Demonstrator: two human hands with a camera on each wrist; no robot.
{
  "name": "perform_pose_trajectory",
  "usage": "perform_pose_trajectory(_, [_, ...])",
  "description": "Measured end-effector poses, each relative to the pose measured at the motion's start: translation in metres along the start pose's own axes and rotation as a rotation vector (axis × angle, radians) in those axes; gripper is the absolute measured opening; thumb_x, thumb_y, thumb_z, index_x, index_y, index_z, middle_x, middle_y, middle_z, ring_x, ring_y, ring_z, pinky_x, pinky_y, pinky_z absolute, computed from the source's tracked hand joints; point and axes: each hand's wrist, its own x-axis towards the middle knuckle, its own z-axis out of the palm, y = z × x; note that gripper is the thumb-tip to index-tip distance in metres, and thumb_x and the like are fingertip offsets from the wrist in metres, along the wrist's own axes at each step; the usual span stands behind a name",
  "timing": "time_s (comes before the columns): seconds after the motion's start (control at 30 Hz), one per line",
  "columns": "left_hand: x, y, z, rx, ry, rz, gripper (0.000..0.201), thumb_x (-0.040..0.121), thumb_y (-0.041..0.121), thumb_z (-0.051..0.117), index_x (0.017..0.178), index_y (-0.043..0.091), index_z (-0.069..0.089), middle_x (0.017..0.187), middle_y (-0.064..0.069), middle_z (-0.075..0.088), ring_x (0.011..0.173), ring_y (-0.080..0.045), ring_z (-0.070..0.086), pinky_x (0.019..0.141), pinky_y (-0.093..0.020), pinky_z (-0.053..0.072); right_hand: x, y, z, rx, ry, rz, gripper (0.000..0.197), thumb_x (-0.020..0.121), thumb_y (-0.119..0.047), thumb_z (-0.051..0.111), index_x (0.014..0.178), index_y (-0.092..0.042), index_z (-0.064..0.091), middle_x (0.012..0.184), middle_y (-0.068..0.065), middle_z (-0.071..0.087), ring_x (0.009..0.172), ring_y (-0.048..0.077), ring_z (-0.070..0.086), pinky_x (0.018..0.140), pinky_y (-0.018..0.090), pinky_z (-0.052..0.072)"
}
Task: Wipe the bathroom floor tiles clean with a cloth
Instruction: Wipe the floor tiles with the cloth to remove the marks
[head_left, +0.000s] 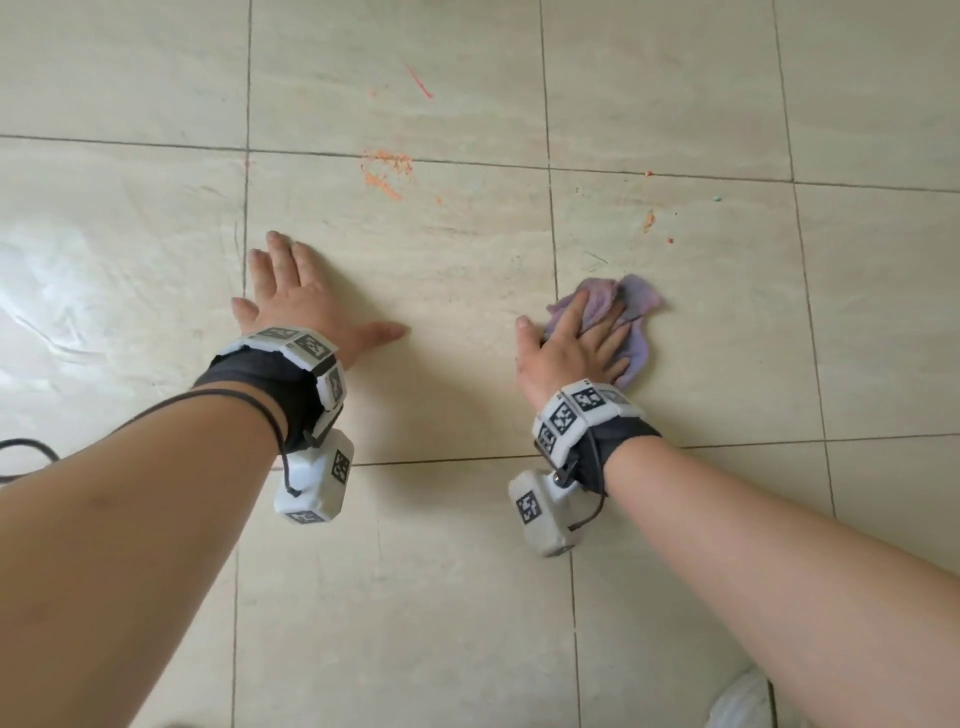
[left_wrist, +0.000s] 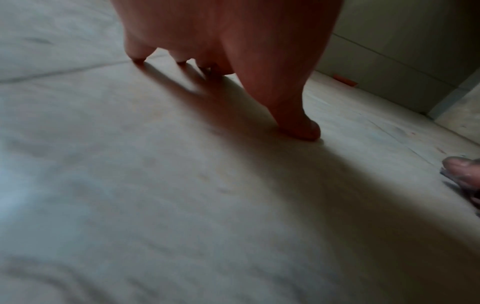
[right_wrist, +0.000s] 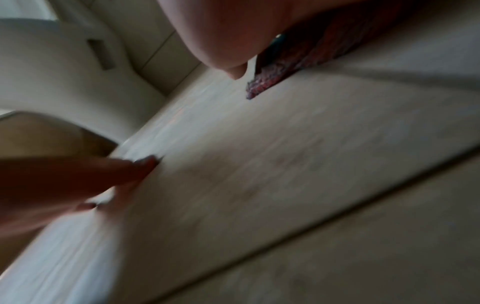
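A crumpled purple cloth (head_left: 640, 300) lies on the beige floor tiles (head_left: 457, 280). My right hand (head_left: 576, 340) presses flat on it with straight fingers, thumb out on the bare tile. The right wrist view shows a cloth edge (right_wrist: 261, 87) sticking out under the palm. My left hand (head_left: 304, 299) rests flat on the tile to the left, fingers spread and holding nothing; its thumb (left_wrist: 298, 125) touches the floor. Orange smears (head_left: 387, 174) mark the tiles ahead of both hands. There is also a red streak (head_left: 418, 82) farther off and small orange spots (head_left: 648, 221) just beyond the cloth.
A shiny wet patch (head_left: 62, 296) covers the tiles on the left. A black cable (head_left: 31, 448) trails by my left forearm. A white shoe (head_left: 740, 701) is at the bottom right. A white toilet base (right_wrist: 64, 72) stands beyond the left hand.
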Motion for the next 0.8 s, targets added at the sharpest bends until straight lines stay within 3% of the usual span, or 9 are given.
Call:
perform_pose_trajectory(0.23, [0.022,-0.049,-0.019,-0.043,-0.007,-0.062,0.119,0.063,0.076,0.072,0.153,0.041,0.003,0.161,0.0,-0.019,0.149,-0.027,-0.015,0.112,-0.068,0.013,-0.034,-0.092,0.031,-0.232,-0.165,-0.514,0.075,0.098,-0.058,0.027,0.155,-0.021,-0.006,0.159,0.013,-0.024,0.146,0.033,-0.021,0.115,0.053,-0.012])
perform_pose_trajectory(0.37, [0.031,-0.052,-0.023,-0.052,-0.023,-0.062,0.113,0.07,0.069,0.072,0.153,0.042,0.001,0.161,0.0,-0.021,0.149,-0.028,-0.016,0.111,-0.069,0.014,-0.023,-0.137,0.034,-0.336,-0.188,-0.789,0.069,0.1,-0.055,0.027,0.156,-0.027,-0.001,0.161,0.006,-0.021,0.147,0.028,-0.021,0.116,0.051,-0.014])
perform_pose_trajectory(0.47, [0.038,-0.057,-0.026,-0.059,-0.031,-0.048,0.106,0.078,0.058,0.071,0.154,0.04,0.0,0.162,0.001,-0.021,0.149,-0.028,-0.018,0.112,-0.069,0.013,-0.006,-0.159,0.031,-0.427,-0.193,-0.902,0.066,0.099,-0.056,0.028,0.155,-0.033,0.002,0.162,0.001,-0.019,0.148,0.024,-0.02,0.118,0.049,-0.013])
perform_pose_trajectory(0.63, [0.046,-0.077,-0.03,-0.041,-0.003,0.037,0.102,0.071,0.066,0.073,0.148,0.038,0.012,0.162,0.006,-0.009,0.149,-0.028,-0.007,0.11,-0.07,0.019,0.026,-0.176,0.004,-0.427,-0.198,-0.882,0.055,0.103,-0.052,0.016,0.154,-0.04,0.001,0.162,-0.005,-0.017,0.148,0.02,-0.018,0.119,0.047,-0.012])
perform_pose_trajectory(0.8, [0.046,-0.083,-0.033,-0.037,-0.051,-0.019,0.11,0.068,0.071,0.07,0.15,0.045,0.002,0.161,0.006,-0.023,0.148,-0.025,-0.02,0.113,-0.067,0.006,0.048,-0.119,-0.018,-0.325,-0.08,-0.554,0.058,0.101,-0.056,0.012,0.153,-0.04,-0.006,0.161,-0.004,-0.021,0.148,0.021,-0.019,0.117,0.046,-0.015])
